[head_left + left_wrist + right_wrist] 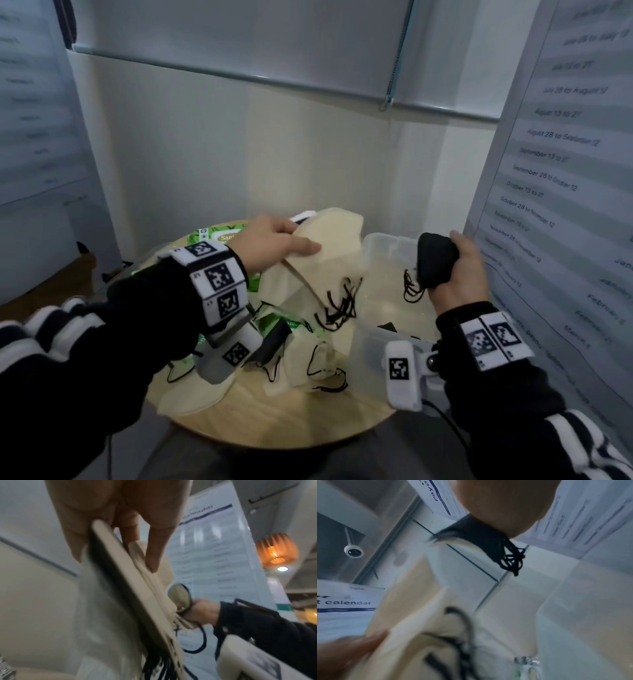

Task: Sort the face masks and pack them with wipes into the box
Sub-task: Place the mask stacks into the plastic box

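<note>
My left hand [274, 243] grips a stack of beige face masks [329, 246] lifted above the round wooden table [291, 421], their black ear loops [337, 308] hanging down. In the left wrist view the fingers [154, 550] lie along the beige stack [137, 588]. My right hand [459, 270] holds a bunch of black masks [436, 260] over the clear plastic box [383, 246], loops dangling; the right wrist view shows the black masks [481, 534] under the palm. Green wipes packs [219, 236] lie behind and under my left wrist.
More beige masks [308, 363] with black loops lie loose on the table's near side. A wall with a roller blind stands behind, and calendar posters [555, 171] hang close on the right and left. The table's front edge is near my body.
</note>
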Action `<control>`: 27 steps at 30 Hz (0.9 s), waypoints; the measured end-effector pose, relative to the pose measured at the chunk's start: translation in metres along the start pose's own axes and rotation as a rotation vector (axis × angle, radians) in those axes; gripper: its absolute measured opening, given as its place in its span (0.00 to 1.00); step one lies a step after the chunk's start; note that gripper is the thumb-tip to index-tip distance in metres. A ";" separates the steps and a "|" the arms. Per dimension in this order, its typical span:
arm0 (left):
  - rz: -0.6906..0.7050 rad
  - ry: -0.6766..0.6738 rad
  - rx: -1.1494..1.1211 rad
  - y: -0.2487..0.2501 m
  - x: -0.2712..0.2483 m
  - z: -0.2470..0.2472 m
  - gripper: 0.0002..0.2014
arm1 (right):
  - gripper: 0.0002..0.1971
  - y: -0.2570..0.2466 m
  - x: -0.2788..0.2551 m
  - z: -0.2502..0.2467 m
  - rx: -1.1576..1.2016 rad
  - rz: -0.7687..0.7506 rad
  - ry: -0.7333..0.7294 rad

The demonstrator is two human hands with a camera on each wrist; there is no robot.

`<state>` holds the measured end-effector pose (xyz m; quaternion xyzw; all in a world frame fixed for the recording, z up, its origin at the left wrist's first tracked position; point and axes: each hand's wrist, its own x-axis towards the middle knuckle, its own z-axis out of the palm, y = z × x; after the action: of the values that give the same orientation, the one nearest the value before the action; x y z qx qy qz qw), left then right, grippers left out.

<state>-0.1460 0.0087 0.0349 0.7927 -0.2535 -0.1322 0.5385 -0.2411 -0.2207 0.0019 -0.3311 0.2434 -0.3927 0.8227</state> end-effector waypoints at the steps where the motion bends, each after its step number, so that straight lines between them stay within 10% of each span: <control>1: -0.030 0.016 -0.057 0.000 0.001 -0.003 0.07 | 0.14 -0.002 -0.002 0.000 -0.050 0.042 -0.066; 8: -0.050 -0.033 -0.089 -0.002 0.004 0.005 0.06 | 0.05 0.008 -0.048 0.024 -0.625 0.055 -0.531; 13: 0.062 -0.118 0.077 0.002 -0.004 0.012 0.02 | 0.03 0.017 -0.053 0.037 -0.677 -0.162 -0.505; 20: 0.117 -0.135 0.054 0.003 -0.007 0.005 0.37 | 0.09 0.001 -0.059 0.030 -0.948 -0.218 -0.769; 27: 0.134 -0.114 0.091 -0.001 -0.004 0.016 0.11 | 0.07 0.015 -0.056 0.043 -0.916 -0.193 -0.666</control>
<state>-0.1569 -0.0019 0.0278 0.7887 -0.3419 -0.1294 0.4943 -0.2371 -0.1530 0.0273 -0.7804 0.0850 -0.1951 0.5879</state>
